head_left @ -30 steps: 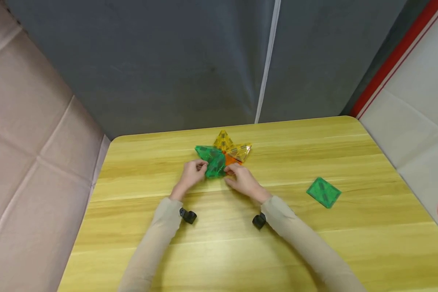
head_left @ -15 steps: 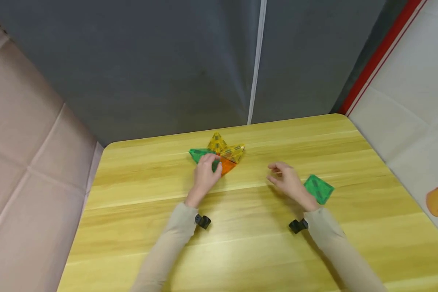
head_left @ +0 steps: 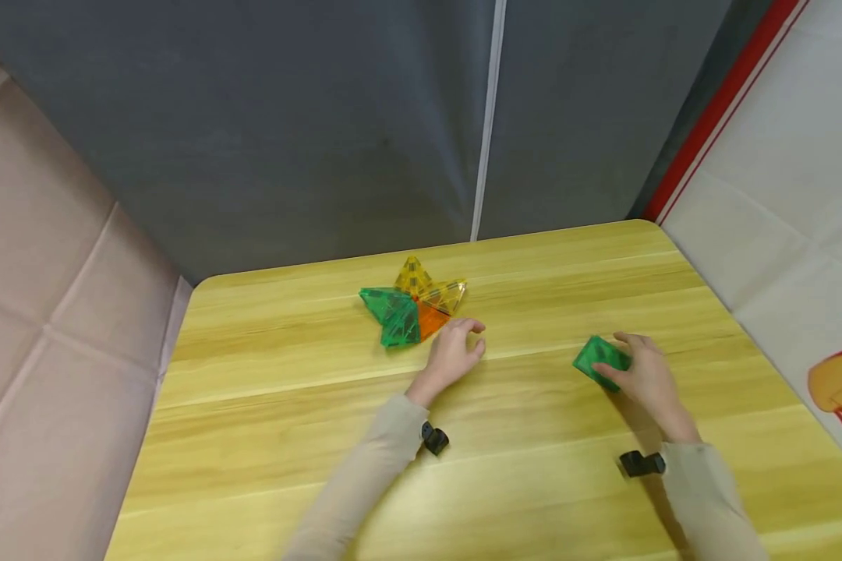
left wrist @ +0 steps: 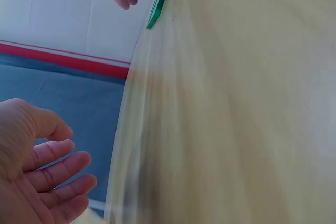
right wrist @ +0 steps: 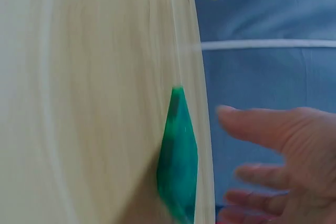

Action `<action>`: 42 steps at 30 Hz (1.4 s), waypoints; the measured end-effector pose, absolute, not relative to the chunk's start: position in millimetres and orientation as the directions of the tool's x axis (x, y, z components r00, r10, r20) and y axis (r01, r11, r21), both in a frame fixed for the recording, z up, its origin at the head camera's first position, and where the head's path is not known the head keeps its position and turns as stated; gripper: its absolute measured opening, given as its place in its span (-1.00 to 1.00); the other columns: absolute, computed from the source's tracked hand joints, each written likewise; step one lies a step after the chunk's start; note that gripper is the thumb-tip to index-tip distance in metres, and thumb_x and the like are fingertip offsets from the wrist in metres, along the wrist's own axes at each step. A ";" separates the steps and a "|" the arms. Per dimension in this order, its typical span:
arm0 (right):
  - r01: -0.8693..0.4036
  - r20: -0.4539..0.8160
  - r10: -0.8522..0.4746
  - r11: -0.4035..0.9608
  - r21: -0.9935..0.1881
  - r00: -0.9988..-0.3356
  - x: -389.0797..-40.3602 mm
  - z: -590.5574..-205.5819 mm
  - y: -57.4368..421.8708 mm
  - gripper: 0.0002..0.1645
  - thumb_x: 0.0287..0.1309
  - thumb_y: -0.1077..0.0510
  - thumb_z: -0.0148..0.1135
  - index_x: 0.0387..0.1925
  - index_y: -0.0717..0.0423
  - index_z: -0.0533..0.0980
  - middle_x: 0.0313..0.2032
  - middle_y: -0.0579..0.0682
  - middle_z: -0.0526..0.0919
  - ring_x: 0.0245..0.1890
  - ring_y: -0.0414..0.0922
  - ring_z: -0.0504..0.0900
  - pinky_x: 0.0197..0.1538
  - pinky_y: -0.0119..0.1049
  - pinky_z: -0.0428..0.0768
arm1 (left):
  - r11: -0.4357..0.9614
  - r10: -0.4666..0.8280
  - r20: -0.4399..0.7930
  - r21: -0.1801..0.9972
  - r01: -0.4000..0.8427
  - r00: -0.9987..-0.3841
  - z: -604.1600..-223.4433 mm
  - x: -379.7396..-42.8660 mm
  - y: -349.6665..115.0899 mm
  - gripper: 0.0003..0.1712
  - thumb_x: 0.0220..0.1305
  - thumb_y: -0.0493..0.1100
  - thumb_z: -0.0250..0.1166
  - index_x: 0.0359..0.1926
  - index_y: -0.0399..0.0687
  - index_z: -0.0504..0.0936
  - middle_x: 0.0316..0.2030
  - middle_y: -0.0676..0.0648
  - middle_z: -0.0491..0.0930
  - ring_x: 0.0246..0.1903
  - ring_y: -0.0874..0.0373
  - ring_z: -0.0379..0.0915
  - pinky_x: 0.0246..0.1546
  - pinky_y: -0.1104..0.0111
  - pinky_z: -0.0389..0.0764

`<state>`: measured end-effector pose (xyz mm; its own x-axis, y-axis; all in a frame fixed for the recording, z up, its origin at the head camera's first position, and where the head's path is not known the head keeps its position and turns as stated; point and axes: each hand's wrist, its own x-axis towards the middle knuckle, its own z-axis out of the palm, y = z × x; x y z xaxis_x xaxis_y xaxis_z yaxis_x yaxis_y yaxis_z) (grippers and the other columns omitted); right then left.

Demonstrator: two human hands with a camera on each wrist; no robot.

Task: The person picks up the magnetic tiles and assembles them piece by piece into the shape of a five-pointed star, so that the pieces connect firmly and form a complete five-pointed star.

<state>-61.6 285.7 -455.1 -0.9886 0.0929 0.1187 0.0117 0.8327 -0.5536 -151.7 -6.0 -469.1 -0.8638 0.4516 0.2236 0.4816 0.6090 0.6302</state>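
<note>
On the table, a cluster of translucent magnetic tiles forms raised points: green tiles (head_left: 396, 315) at left, yellow tiles (head_left: 412, 278) at the back and right, an orange tile (head_left: 431, 318) in front. Just right of its front edge is my left hand (head_left: 452, 354), fingers loosely bent; the left wrist view shows nothing in that hand (left wrist: 47, 166). Farther right, my right hand (head_left: 642, 378) hovers above a separate green magnetic-tile piece (head_left: 596, 360), thumb overlapping it in the head view. The right wrist view shows a gap between the hand (right wrist: 289, 156) and the green piece (right wrist: 178, 156).
The wooden table (head_left: 309, 436) has a grey curtain (head_left: 288, 140) behind its far edge. A pink padded wall (head_left: 35, 389) stands at left, a white panel (head_left: 800, 218) with a red stripe at right.
My right hand has left the cluster and moved right to the separate green piece. My left hand has let go of the cluster's green tiles and shifted right.
</note>
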 end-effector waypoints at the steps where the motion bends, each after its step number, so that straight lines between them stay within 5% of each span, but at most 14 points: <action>1: 0.042 0.083 0.102 0.844 -0.534 -0.991 -59.8 -456.0 289.3 -0.18 -0.03 0.15 0.41 0.12 0.59 0.27 0.03 0.59 0.29 -0.01 0.47 0.27 -0.10 0.32 0.36 | 0.603 0.461 0.209 0.638 0.478 -0.862 -470.0 -150.2 -1.4 -0.73 0.19 -0.24 0.23 -0.07 -0.19 0.61 -0.12 -0.07 0.62 -0.05 0.07 0.48 -0.07 0.33 0.51; 6: 0.128 -0.054 0.117 0.864 -0.488 -0.992 -55.1 -462.2 300.6 0.01 -0.09 0.02 0.45 0.17 0.62 0.18 0.00 0.62 0.29 -0.06 0.48 0.27 -0.15 0.27 0.39 | 0.566 0.496 0.179 0.675 0.472 -0.850 -474.0 -142.8 21.1 -0.73 0.19 -0.25 0.24 -0.06 -0.20 0.60 -0.13 -0.08 0.61 -0.07 0.09 0.49 -0.04 0.39 0.48; 15: 0.150 -0.094 0.119 0.854 -0.497 -0.988 -55.2 -465.4 301.4 -0.01 -0.09 0.03 0.45 0.17 0.59 0.18 -0.02 0.62 0.30 -0.06 0.48 0.28 -0.14 0.24 0.40 | 0.423 0.497 0.084 0.846 0.325 -0.864 -484.5 -128.9 69.8 -0.66 0.13 -0.35 0.28 -0.05 -0.38 0.55 -0.18 -0.18 0.60 -0.19 0.10 0.54 -0.17 0.57 0.49; 29: 0.097 0.041 0.138 0.848 -0.520 -0.990 -57.7 -472.7 271.3 -0.10 -0.18 0.11 0.51 0.06 0.64 0.31 -0.06 0.58 0.37 -0.08 0.43 0.36 -0.10 0.20 0.41 | 0.594 0.456 0.032 0.733 0.331 -0.889 -480.2 -114.1 122.1 -0.50 -0.03 -0.28 0.41 0.00 -0.31 0.58 -0.11 -0.14 0.61 -0.09 0.18 0.52 -0.17 0.57 0.49; 42: 0.196 -0.097 0.171 0.804 -0.561 -0.980 -60.7 -470.2 271.9 -0.03 -0.13 0.09 0.48 0.14 0.64 0.22 0.01 0.58 0.24 -0.04 0.40 0.24 -0.07 0.18 0.35 | 0.587 0.341 -0.075 0.796 0.150 -0.937 -472.9 -110.7 132.4 -0.56 -0.17 -0.37 0.38 -0.12 -0.27 0.66 -0.19 -0.10 0.63 -0.15 0.18 0.47 -0.18 0.52 0.46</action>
